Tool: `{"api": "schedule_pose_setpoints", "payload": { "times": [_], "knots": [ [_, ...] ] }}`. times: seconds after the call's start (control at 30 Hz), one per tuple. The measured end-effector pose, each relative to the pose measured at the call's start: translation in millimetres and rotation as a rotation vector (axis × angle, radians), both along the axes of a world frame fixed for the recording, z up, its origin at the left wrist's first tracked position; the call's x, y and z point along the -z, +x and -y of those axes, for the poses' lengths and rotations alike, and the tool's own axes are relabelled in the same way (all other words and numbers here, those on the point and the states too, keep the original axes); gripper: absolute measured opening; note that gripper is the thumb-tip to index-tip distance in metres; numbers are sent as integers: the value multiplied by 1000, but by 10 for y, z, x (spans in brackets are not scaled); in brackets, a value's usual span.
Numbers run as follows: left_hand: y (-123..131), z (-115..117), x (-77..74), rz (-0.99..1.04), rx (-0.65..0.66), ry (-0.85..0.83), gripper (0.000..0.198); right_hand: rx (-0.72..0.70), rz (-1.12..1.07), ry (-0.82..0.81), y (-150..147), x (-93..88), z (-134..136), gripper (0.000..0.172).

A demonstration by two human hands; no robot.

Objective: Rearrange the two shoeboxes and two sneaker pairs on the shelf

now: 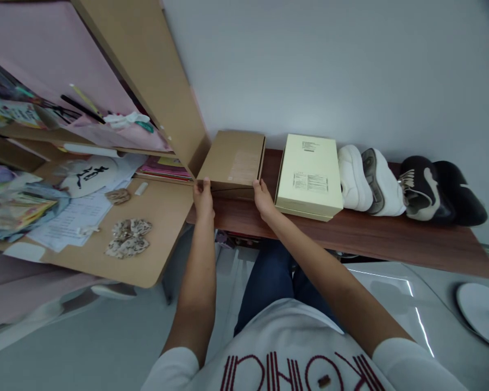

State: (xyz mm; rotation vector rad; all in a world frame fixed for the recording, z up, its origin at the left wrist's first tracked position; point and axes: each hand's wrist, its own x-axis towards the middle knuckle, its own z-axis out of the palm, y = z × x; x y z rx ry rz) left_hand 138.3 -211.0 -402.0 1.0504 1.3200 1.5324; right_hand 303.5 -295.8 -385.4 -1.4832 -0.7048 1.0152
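A brown cardboard box (236, 155) rests on a dark wooden shelf (309, 227) against the wall, its lid looking slightly raised along the front. At its front left corner, the fingers of my left hand (204, 200) grip the edge. My right hand (263, 199) holds the front right corner in the same way, thumb on top. Just right of that hand stands a pale yellow shoebox (309, 174) with printed labels. The inside of the cardboard box is hidden.
White sneakers (354, 176) and black shoes (421, 187) line the shelf to the right. On the left, a desk (158, 228) carries a scrunchie (128, 238), a white cap (90, 175) and papers. An upright wooden panel (146, 65) borders the cardboard box. A round white object (483, 312) is at lower right.
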Motion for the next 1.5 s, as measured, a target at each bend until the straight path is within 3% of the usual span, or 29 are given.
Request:
{"api": "schedule_pose_setpoints", "payload": {
  "times": [0.27, 0.57, 0.8, 1.0, 1.2, 1.37, 1.5],
  "knots": [
    [51, -98, -76, 5, 63, -34, 50, 34, -9, -22, 62, -60, -130, 90],
    [48, -68, -61, 56, 35, -58, 53, -74, 45, 20, 250, -59, -49, 102],
    [-24, 201, -97, 15, 10, -122, 53, -96, -89, -43, 223, -124, 117, 94],
    [-196, 601, -53, 37, 67, -131, 50, -42, -145, -23, 6, 3, 648, 83],
    [-307, 1084, 79, 53, 104, -210, 43, 23, -174, -31, 18, 163, 1062, 53],
    [-289, 1247, -16, 91, 161, -205, 38, 72, -239, -34, 50, 97, 1118, 44],
    [-231, 1226, -114, 87, 207, -189, 43, 81, -275, -49, 36, 33, 1064, 44]
  ]
}}
